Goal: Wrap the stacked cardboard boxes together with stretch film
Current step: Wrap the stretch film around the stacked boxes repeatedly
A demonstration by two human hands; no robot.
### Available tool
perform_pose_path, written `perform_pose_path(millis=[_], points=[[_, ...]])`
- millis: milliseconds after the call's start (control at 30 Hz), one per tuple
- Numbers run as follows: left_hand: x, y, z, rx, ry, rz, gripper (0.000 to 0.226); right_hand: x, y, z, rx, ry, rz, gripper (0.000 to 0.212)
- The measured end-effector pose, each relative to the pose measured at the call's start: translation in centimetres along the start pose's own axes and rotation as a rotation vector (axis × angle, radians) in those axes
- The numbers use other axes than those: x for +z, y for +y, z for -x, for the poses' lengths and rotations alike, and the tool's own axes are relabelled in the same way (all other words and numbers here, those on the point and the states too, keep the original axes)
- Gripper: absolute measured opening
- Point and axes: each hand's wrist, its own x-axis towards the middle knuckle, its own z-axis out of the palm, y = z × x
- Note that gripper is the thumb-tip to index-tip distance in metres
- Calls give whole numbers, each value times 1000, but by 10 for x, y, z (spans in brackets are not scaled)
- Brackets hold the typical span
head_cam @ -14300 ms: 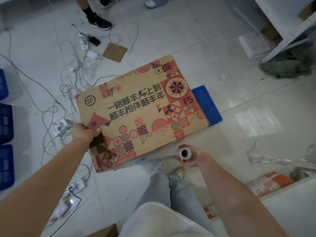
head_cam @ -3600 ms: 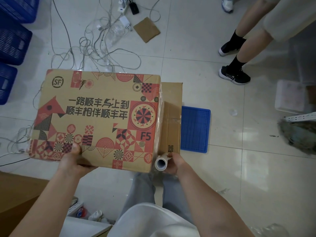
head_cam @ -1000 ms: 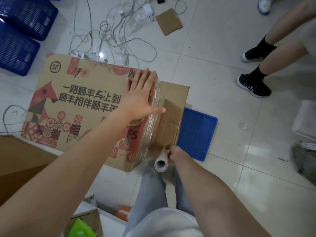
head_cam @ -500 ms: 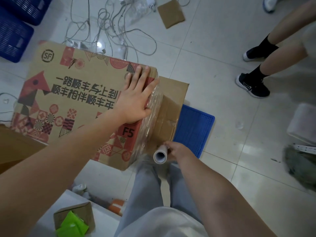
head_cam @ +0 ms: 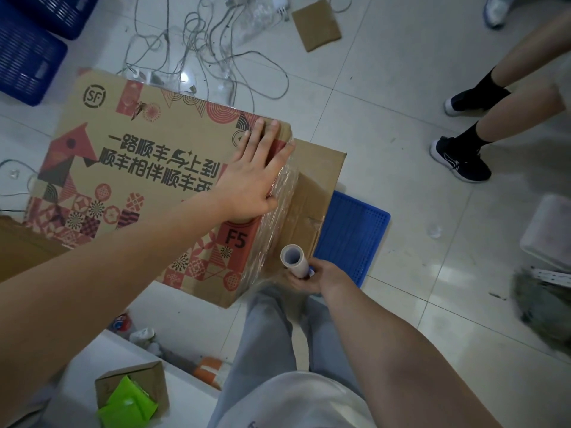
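Observation:
A large printed cardboard box (head_cam: 129, 168) with red patterns lies on top of a plainer brown box (head_cam: 315, 193) whose right part sticks out beneath it. Clear stretch film (head_cam: 278, 205) runs over the top box's right edge, wrinkled. My left hand (head_cam: 253, 177) lies flat with straight fingers on the top box's right end, pressing the film. My right hand (head_cam: 312, 276) grips the stretch film roll (head_cam: 293, 261) below the boxes' near right corner, its tube end facing up.
A blue crate (head_cam: 352, 236) lies under the boxes at the right. Tangled cables (head_cam: 216, 57) and a cardboard scrap (head_cam: 316, 24) lie beyond. Blue baskets (head_cam: 27, 54) stand far left. Another person's legs (head_cam: 482, 118) stand at the right. A small box with green packets (head_cam: 129, 396) sits near left.
My left hand moved from the box's near edge to its right end and lies flat on the film. Over the last second both hands have barely shifted; the roll stays at the near right corner.

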Motion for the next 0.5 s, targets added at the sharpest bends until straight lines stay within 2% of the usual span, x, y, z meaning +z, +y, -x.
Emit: perform_pose_path(millis=[133, 267, 500], points=[[2, 2, 2, 13, 17, 8, 100, 16, -5, 5, -50, -19, -16, 40], [3, 0, 1, 18, 34, 20, 99, 38, -12, 14, -57, 82, -19, 35], [11, -2, 3, 60, 145, 63, 78, 39, -15, 7, -62, 139, 43, 36]])
